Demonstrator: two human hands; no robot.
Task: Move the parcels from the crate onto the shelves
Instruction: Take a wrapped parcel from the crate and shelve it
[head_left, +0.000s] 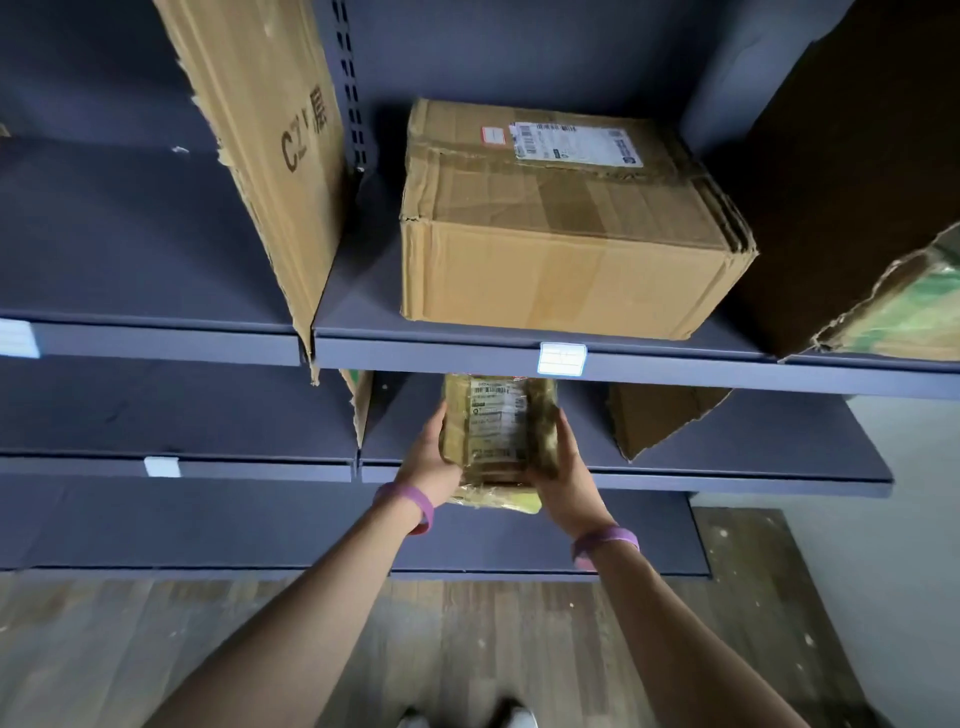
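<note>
**Step in hand: placing.** I hold one parcel (493, 426) between both hands at the front lip of the shelf (727, 480) ahead of my knuckles. My left hand (434, 457) is curled round the parcel's left edge. My right hand (563, 467) is curled round its right edge. The far end of the parcel reaches in over the shelf board and under the upper shelf (675, 371) above my hands. The near end overhangs toward my wrists. I cannot tell whether its underside touches the board. The crate is not in view.

**Next move, as I judge it:**
- Keep the parcel level and low enough to pass beneath the upper shelf.
- Slide it forward until the whole base is supported.
- Loosen both hands and draw them back.

A torn cardboard sheet (654, 415) leans well to the right of my right hand. A cardboard divider (358, 410) stands near my left hand. The gap between them looks wide enough.

**Materials:**
- The parcel is a flat rectangular block wrapped in glossy, crinkled yellow-brown film, with a white printed label on top. It is probably slippery, so firm side pressure is advised.
- The shelves are matte blue-grey with flat, square-edged fronts.
- The box (561, 244) above my hands is corrugated cardboard with dented corners and taped seams.
</note>
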